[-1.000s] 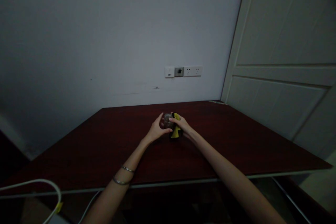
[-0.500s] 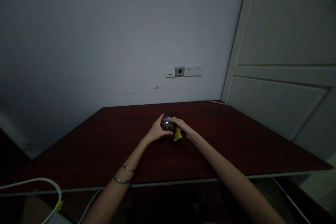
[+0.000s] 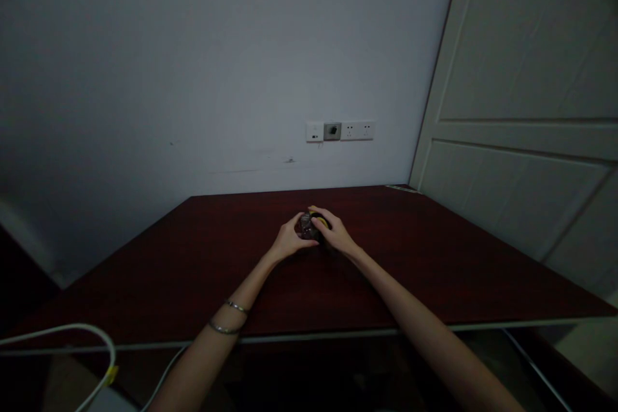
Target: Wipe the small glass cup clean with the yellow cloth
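The left hand (image 3: 288, 241) and the right hand (image 3: 337, 236) are close together, with their fingertips almost meeting. Between them sits a little glass thing (image 3: 305, 226). It is small, clear and a bit shiny, but the room is dim and it is hard to tell just what it is. The left hand is curled around its left side, with the thumb low and the fingers up over the top. The right hand is closed over a yellow cloth (image 3: 320, 218) and presses it against the right side of the little glass thing. Only a small bit of yellow peeks out from under the right fingers. Both hands and the little glass thing are low down, right at the top of a dark red-brown table (image 3: 434, 257). I cannot tell if the glass touches the wood. Both arms reach out long and bare across the table. Two thin silver bracelets (image 3: 230, 315) are on the left wrist, back near the front edge of the table. Past the hands, the table ends at a plain pale wall (image 3: 193, 77). Up on the wall, above the hands, is a row of sockets (image 3: 340, 131). Off to the right of the hands is a big white door (image 3: 531, 109). Far to the left and low down, a white cord (image 3: 72, 329) bends in a loop below the table's edge.
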A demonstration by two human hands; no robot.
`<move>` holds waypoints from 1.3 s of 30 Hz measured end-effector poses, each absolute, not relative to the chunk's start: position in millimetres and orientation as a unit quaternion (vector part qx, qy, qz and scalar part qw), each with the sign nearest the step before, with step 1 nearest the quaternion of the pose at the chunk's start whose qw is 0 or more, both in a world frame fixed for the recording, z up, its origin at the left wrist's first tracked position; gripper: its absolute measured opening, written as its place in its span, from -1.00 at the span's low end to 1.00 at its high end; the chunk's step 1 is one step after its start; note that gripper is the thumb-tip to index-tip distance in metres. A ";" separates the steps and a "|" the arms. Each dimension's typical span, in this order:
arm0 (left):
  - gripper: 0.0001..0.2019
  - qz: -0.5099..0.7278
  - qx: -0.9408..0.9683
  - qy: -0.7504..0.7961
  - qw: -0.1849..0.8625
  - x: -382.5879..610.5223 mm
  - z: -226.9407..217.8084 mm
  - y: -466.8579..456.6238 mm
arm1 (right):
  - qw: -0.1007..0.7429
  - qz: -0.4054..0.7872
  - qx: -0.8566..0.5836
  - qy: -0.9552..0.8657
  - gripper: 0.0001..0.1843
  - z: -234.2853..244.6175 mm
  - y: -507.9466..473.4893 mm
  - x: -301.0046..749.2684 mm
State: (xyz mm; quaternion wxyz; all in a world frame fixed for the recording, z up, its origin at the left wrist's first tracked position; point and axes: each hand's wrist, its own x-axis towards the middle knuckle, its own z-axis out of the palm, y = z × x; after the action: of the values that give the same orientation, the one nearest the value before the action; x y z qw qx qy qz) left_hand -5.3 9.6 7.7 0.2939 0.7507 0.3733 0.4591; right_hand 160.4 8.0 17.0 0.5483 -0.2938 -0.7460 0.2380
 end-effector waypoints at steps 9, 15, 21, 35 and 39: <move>-0.10 0.430 0.799 0.388 0.160 -7.9 8.0 4.7 | 0.555 0.150 -0.279 -0.769 -0.66 18.3 6.4 159.8; -0.10 0.411 0.819 0.385 0.105 -7.1 5.5 6.2 | 0.589 0.205 -0.341 -0.703 -0.66 10.5 14.5 156.2; -0.15 0.444 0.787 0.415 0.106 -8.4 -2.9 17.3 | 0.529 0.065 -0.276 -0.800 -0.61 11.4 0.5 155.9; -0.13 0.416 0.828 0.366 0.084 -4.7 4.8 6.2 | 0.618 0.170 -0.333 -0.692 -0.68 10.2 9.4 149.5; -0.11 0.411 0.821 0.386 0.091 -3.7 4.5 6.2 | 0.611 0.189 -0.346 -0.686 -0.67 8.6 11.3 151.3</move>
State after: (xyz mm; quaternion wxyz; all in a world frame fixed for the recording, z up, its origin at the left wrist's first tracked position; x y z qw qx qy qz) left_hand -3.7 6.2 4.5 0.0908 0.8207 0.3859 0.4115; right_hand 151.3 11.3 8.6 0.6113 -0.3464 -0.6861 0.1888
